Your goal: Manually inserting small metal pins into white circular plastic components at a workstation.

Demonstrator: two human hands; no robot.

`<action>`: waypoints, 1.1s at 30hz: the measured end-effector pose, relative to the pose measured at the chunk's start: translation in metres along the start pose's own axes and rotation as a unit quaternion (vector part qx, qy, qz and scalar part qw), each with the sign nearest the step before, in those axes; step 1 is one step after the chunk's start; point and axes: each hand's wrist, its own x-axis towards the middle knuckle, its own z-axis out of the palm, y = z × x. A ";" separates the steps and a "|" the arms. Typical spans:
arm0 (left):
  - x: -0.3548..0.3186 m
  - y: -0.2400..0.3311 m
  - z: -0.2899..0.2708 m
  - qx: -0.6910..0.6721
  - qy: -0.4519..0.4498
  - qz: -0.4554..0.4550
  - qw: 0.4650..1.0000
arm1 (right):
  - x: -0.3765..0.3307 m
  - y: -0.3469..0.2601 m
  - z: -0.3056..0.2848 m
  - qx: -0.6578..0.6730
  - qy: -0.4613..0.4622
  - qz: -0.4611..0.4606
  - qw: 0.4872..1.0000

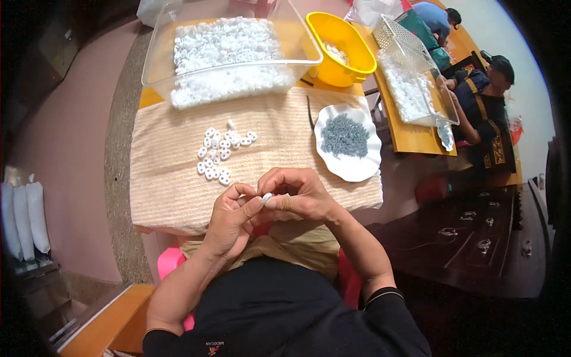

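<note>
Just past the near edge of the cloth-covered table, my left hand (231, 219) and my right hand (302, 195) meet. Both pinch one small white plastic piece (267, 197) between thumbs and fingertips. My fingers cover much of it, and whether anything else is in them is hidden. Beyond my left hand lies a loose group of white oval two-hole plastic pieces (213, 158). To the right of the group, a white scalloped plate (353, 172) holds a heap of small grey metal parts (345, 135), perhaps screws.
At the back stands a clear plastic bin (156, 74) full of white pieces, beside a yellow tub (363, 72). On the right, another person (479, 89) sits at a second table (399, 132) with a tipped basket. White rolls or bags (37, 217) stand at far left.
</note>
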 end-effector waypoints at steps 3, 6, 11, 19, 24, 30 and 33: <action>0.000 0.001 0.002 0.008 0.015 -0.013 1.000 | 0.000 -0.003 0.000 -0.020 0.039 0.011 0.999; 0.002 0.000 0.004 0.002 0.027 -0.013 1.000 | -0.001 -0.009 -0.010 -0.073 0.102 0.002 0.992; 0.000 -0.002 0.002 0.026 0.033 -0.015 0.999 | 0.005 -0.050 -0.039 -0.360 0.251 -0.172 0.882; -0.001 -0.008 0.001 0.047 0.041 -0.013 0.998 | 0.049 -0.132 -0.159 -0.547 0.463 -0.246 0.652; -0.001 -0.008 -0.004 0.030 0.044 -0.002 0.999 | 0.057 -0.111 -0.146 -0.552 0.453 -0.194 0.673; -0.002 -0.009 -0.003 0.043 0.037 -0.008 0.998 | 0.052 -0.042 -0.055 -0.494 0.180 -0.115 0.843; -0.002 -0.011 -0.001 0.045 0.036 -0.006 0.998 | 0.059 -0.017 -0.036 -0.509 0.112 -0.084 0.849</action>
